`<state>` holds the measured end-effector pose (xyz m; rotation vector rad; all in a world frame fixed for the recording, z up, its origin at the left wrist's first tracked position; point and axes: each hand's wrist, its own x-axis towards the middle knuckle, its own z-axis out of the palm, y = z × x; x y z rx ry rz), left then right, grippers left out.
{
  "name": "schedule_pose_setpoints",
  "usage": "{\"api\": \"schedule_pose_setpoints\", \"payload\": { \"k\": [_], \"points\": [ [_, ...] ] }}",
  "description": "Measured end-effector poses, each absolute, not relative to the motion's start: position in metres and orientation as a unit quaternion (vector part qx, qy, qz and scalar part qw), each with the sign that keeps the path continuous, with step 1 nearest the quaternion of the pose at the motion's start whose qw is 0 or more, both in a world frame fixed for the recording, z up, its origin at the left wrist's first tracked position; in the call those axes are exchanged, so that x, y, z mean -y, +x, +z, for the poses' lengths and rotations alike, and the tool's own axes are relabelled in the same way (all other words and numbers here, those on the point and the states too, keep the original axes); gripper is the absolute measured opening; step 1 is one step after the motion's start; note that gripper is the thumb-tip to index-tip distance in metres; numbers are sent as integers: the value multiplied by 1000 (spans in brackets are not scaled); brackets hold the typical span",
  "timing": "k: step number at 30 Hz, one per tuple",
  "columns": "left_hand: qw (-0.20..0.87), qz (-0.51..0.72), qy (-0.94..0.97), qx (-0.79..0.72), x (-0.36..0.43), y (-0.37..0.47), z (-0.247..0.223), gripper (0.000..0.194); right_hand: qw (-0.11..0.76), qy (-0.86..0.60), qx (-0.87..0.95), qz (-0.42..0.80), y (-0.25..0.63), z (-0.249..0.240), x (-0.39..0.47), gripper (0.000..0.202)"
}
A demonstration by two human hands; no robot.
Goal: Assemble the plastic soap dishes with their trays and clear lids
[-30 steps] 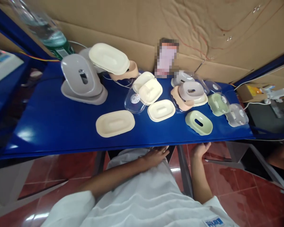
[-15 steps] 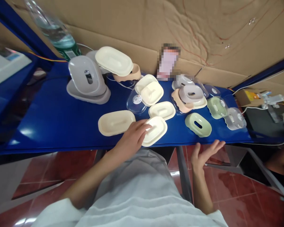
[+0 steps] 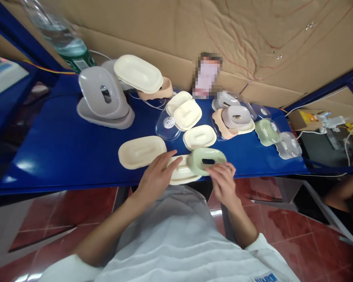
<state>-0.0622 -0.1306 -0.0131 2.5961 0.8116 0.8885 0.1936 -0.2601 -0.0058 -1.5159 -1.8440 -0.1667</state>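
Lower centre of frame: right hand (image 3: 224, 183), fingers pinched on the right rim of a slotted green dish (image 3: 197, 161), which overlaps a cream oval tray (image 3: 184, 173). Left hand (image 3: 155, 177) at tray's left end; clamped or not, cannot tell. Blue table (image 3: 61, 156) edge near; skewed push could tip tray off.

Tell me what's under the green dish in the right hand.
A cream tray lies under the left part of the green dish; its right end is covered. Whether they touch, or what's under the dish's rest, can't be seen.
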Motion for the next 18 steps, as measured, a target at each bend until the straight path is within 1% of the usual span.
{"api": "schedule_pose_setpoints", "payload": {
  "k": [2, 5, 8, 10, 13, 15, 18],
  "points": [
    [139, 331, 887, -289, 137, -67, -11, 55, 350, -564, 747, -38, 178, -5, 257, 43],
    [154, 314, 889, -294, 150, -79, -6, 58, 336, -540, 772, -14, 161, -2, 249, 40],
    [146, 290, 898, -297, 160, -93, -8, 63, 286, -519, 805, -3, 149, -3, 241, 30],
    [124, 293, 900, -300, 162, -99, -15, 55, 260, -504, 824, -1, 142, -7, 237, 28],
    [100, 312, 897, -298, 160, -103, -25, 41, 256, -486, 836, 8, 138, -15, 235, 35],
    [99, 314, 898, -291, 158, -106, -27, 38, 246, -484, 839, 26, 138, -17, 234, 40],
    [84, 314, 903, -281, 151, -109, -17, 40, 237, -488, 839, 48, 141, -15, 235, 42]
  ]
}}
